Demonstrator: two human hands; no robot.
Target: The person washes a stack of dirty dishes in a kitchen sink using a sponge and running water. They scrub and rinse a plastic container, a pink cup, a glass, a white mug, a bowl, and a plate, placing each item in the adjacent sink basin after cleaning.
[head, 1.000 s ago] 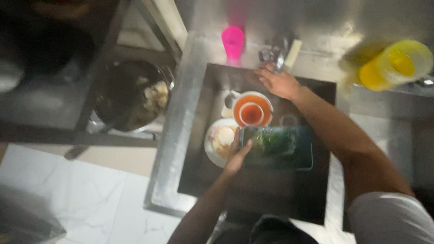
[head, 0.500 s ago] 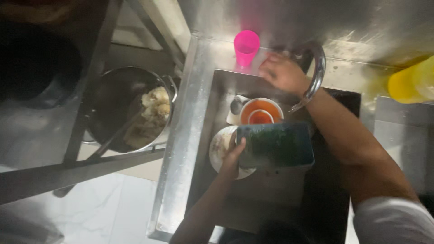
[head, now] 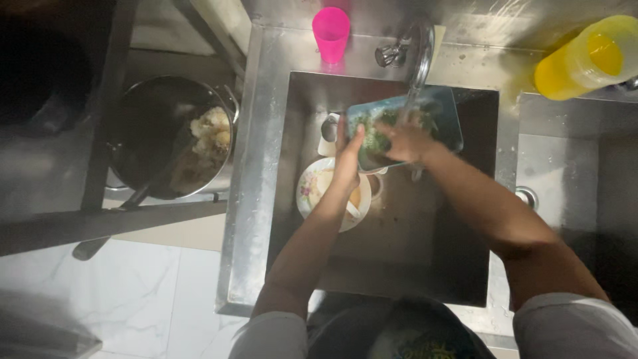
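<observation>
Steel sink (head: 302, 279) fills the centre of our view, its dark basin sunk in a metal counter, with pale floor tiles at lower left. We hold a rectangular teal tray (head: 444, 114) above the basin, tilted, directly under the curved tap (head: 420, 52); green scraps cling to its face. Our left hand (head: 347, 158) grips the tray's left edge, fingers (head: 355, 138) curled together and clamped on the rim. Our right hand (head: 407, 141) lies flat against the tray's face among the green scraps, fingers bent and close together, pressing the surface; whether they pinch the tray we cannot tell. Just below the left fingers, on the basin floor, lies a round floral plate (head: 316, 189), with a white cup (head: 327, 135) just left of them. Beyond the fingertips, on the sink's back ledge, stands a pink cup (head: 330, 33). Well to the right lies a yellow bottle (head: 588, 58). Well to the left sits a dark pot (head: 166, 136) holding pale food.
</observation>
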